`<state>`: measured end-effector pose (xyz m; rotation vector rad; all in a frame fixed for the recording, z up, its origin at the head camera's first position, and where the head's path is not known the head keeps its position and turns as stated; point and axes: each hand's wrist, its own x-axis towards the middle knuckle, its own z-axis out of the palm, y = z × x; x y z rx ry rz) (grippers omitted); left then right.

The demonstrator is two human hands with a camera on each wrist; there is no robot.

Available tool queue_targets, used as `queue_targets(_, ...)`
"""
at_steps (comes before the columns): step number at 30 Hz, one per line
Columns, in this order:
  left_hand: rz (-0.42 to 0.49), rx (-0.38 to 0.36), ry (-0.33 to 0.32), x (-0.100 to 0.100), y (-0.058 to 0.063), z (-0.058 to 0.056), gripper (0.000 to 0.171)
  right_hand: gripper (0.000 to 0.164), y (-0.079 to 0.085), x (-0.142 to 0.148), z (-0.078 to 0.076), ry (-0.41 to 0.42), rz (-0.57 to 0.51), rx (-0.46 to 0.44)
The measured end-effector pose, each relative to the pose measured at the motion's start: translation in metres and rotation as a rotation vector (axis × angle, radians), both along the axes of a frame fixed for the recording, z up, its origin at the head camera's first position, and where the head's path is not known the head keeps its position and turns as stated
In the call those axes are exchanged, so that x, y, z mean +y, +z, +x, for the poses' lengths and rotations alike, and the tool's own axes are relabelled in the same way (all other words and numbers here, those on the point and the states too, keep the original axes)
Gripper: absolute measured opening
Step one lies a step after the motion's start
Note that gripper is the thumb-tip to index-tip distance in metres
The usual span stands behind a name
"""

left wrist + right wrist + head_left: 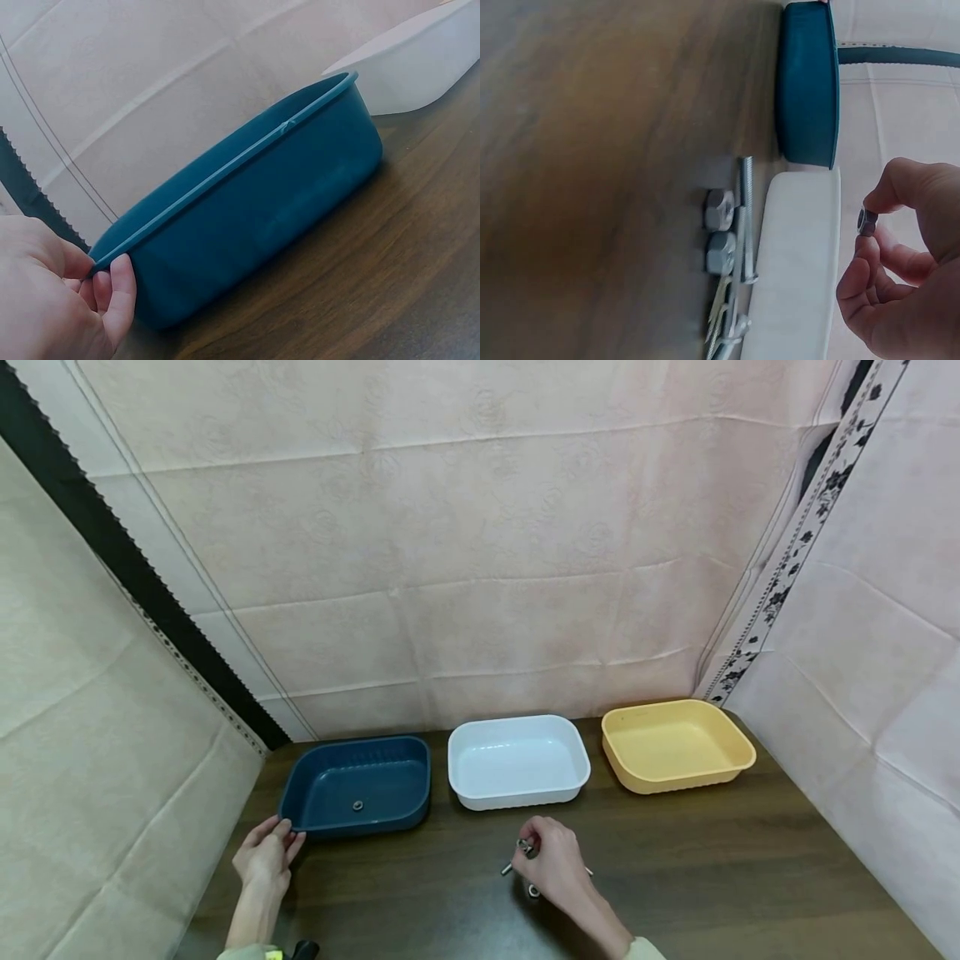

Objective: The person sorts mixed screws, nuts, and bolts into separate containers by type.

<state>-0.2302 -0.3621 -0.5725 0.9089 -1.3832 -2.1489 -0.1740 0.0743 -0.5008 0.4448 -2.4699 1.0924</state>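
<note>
**Right hand (553, 860) pinches a metal nut (867, 223) in front of the white tray (519, 762)**

The right hand's thumb and fingertip pinch the nut by its sides, the other fingers bent in. The nut is small, grey and faceted, with a round hole, and is held up off the table (690, 860), on the near side of the white tray.

Below that hand, also on the near side of the white tray, lie two more nuts (720, 231), chunky and shiny with flat facets. Touching or just beside them are slim silvery bolts (747, 210), one with a visibly threaded shank, and some thin yellowish metal pieces (717, 311), too blurred to name.

The left hand (262, 856) grips the rim of the blue tray (330, 793) at its near left corner, thumb and fingers closing on the edge. This tray stands left of the white tray: smooth, plastic-looking, a rounded rectangle with a thin lip. A single ring-shaped nut (357, 806) lies on its floor.

The white tray is glossy, with rounded corners and sloping walls. Right of it, set at a slight angle, stands a pale yellow tray (675, 743) of similar shape.

Under everything, the table shows dark brown wood grain with a soft sheen. Behind the white tray hangs creased, cream-pink cloth (487, 527), faintly patterned; far to its right runs a border of black flowers (795, 552).
</note>
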Motion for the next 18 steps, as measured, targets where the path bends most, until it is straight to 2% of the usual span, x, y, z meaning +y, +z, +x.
queue_targets(6,-0.008,-0.021,-0.019,-0.002,-0.002,-0.001,0.034,0.017,0.005,-0.013,-0.008,0.031,0.000,0.016)
queue_targets(8,-0.014,-0.038,-0.031,0.003,0.009,0.004,0.031,0.016,0.007,-0.018,-0.011,0.040,-0.001,0.024)
queue_targets(12,-0.026,-0.061,-0.042,0.020,0.041,0.018,0.019,0.015,0.011,-0.031,-0.017,0.068,-0.011,0.060)
queue_targets(14,-0.054,-0.068,-0.054,0.025,0.050,0.022,0.016,0.015,0.012,-0.037,-0.020,0.088,-0.011,0.061)
queue_targets(18,-0.042,-0.070,-0.049,0.020,0.040,0.017,0.018,0.014,0.014,-0.049,-0.026,0.133,-0.020,0.039)
